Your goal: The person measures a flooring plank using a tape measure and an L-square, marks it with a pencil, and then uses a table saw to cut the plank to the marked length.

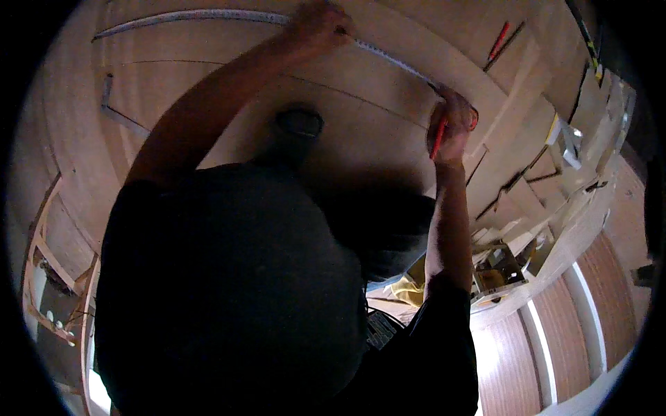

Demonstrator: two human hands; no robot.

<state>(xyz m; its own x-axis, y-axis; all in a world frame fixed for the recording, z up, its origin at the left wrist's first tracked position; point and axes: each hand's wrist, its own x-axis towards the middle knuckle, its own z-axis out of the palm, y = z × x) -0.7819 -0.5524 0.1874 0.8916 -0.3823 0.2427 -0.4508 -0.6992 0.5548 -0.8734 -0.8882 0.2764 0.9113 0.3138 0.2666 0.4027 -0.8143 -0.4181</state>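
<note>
My left hand (pixel 322 24) grips a white tape measure blade (pixel 388 57) near the top of the view, over a large wooden board (pixel 361 76). The blade runs on to the left edge and down toward my right hand (pixel 451 121), which is closed around the tape measure's red case (pixel 473 119) and a red pencil (pixel 438 135). A thin curved line crosses the board below the tape. At the upper left lies an angled metal square (pixel 114 109). My dark-shod foot (pixel 298 121) rests on the board between my arms.
Red and dark sticks (pixel 499 40) lie at the upper right. Board offcuts (pixel 538 187), a white-yellow object (pixel 565 139) and a yellow cloth (pixel 409 291) lie along the right. Wooden frame pieces (pixel 55 270) stand at the left edge; slatted wood-toned steps (pixel 558 340) show at lower right.
</note>
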